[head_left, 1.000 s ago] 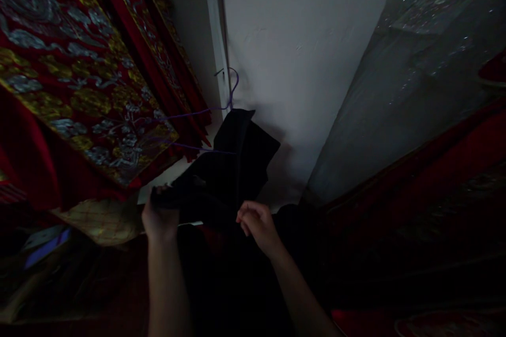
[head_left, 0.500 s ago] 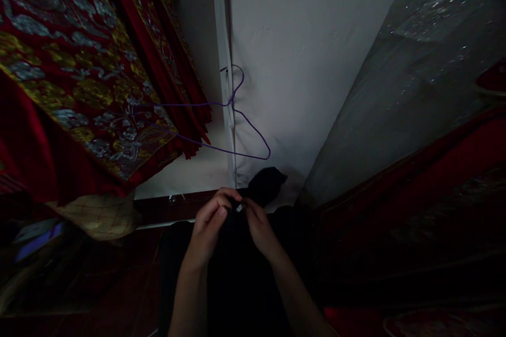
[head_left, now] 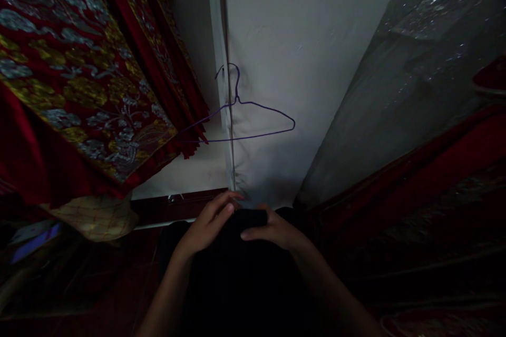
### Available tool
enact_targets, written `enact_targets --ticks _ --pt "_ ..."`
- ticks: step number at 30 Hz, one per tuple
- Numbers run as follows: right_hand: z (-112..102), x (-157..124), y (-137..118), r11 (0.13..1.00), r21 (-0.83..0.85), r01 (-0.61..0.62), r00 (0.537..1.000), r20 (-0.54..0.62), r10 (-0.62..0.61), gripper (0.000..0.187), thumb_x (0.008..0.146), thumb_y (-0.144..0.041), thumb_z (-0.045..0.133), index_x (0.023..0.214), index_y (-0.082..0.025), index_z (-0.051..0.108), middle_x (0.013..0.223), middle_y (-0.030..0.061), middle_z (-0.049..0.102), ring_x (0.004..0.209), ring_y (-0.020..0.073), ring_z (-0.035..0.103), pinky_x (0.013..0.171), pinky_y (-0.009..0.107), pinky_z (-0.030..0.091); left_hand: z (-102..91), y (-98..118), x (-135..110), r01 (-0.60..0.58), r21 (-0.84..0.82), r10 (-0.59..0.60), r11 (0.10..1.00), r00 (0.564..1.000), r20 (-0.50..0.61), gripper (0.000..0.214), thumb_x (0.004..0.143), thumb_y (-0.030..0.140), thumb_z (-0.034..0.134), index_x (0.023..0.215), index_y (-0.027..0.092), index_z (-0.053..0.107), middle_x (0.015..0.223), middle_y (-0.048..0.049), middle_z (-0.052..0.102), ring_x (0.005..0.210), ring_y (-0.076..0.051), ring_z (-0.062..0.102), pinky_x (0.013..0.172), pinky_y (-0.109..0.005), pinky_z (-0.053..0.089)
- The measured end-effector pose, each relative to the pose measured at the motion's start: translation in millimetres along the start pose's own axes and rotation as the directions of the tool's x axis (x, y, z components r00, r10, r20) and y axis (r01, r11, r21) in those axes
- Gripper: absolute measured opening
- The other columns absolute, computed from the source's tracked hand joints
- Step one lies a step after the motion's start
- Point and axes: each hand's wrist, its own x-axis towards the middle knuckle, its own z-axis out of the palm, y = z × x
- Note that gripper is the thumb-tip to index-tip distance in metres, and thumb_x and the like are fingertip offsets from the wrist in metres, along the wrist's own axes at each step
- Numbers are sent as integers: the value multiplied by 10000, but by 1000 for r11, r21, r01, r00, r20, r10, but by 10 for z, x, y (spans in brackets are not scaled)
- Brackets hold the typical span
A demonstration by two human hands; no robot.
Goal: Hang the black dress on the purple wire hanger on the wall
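A black garment [head_left: 237, 274] hangs down in front of me in the dim light. My left hand [head_left: 209, 224] lies on its top edge with fingers stretched out toward the wall. Beside it, my right hand [head_left: 272, 229] grips the same top edge, fingers curled over the cloth. Above both hands a bare purple wire hanger [head_left: 245, 116] hangs by its hook on the white wall [head_left: 316, 63], nothing on it.
Red garments with gold and silver embroidery [head_left: 71, 73] hang at the left. A grey sparkly cloth [head_left: 415, 73] and dark red fabric [head_left: 435, 168] fill the right. A dark red skirting board [head_left: 174, 205] runs along the wall's foot.
The black garment has come off the purple hanger and dropped lower. Both hands moved together onto its top edge. The hanger has swung to hang flat and empty.
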Motion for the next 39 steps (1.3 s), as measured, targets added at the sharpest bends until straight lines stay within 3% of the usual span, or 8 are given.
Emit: enact_targets --ticks 5,9,15,22,26,30,34,39 --pt "-425 11 -533 933 -311 183 980 -20 -198 57 652 -221 729 695 -189 713 633 -18 670 595 148 599 560 245 472 -7 -89 -254 120 -3 -116 993 971 210 461 916 602 562 1003 183 737 992 -55 739 936 -244 664 827 -317 525" --pt "-603 392 -848 811 -435 391 770 -329 -547 300 706 -199 608 954 -224 775 884 18 751 835 203 681 814 327 530 -89 -96 -276 143 162 -161 976 981 106 353 933 487 599 1052 182 731 987 -39 744 885 -215 664 825 -305 520" --pt "-583 1332 -493 859 -438 266 804 -391 -449 393 873 -431 487 1050 -209 758 1053 68 755 1119 264 656 1004 390 478 -242 85 -109 67 251 -56 966 997 -51 364 944 484 580 989 152 722 844 -21 717 747 -177 637 692 -252 499" --pt "-1191 1023 -502 742 -609 280 585 -505 -635 168 652 -332 598 721 -194 664 699 22 667 713 220 607 702 328 473 -683 27 -159 110 462 -199 880 969 147 325 987 402 481 1152 229 702 1045 -46 761 945 -235 699 898 -320 514" --pt "-1299 625 -728 644 -709 286 665 -338 -666 129 618 -231 568 711 -192 648 662 -2 616 673 182 564 634 285 414 -1130 -197 -133 132 610 -231 781 969 86 303 964 372 455 954 237 726 967 -77 757 934 -260 700 955 -385 507" --pt "-1205 540 -833 660 -693 292 706 -310 -637 78 625 -211 568 685 -194 616 634 -12 567 638 158 528 595 269 387 -1431 -92 183 -9 653 22 757 1000 -12 283 947 378 462 964 206 687 1321 -129 640 1231 -294 591 1112 -449 411" --pt "-1163 552 -846 721 -621 309 741 -318 -591 69 648 -259 627 649 -193 607 602 -17 548 589 147 512 556 263 382 -1439 240 571 -89 561 238 823 951 -198 306 953 413 451 995 183 649 1432 -136 552 1343 -297 496 1157 -431 359" --pt "-1024 498 -850 717 -608 342 818 -183 -545 196 705 -202 601 852 -188 729 809 33 719 804 215 668 750 314 500 -1251 555 885 -174 487 312 856 924 -220 350 896 295 527 1215 167 591 1169 -92 681 1083 -235 638 1011 -369 468"
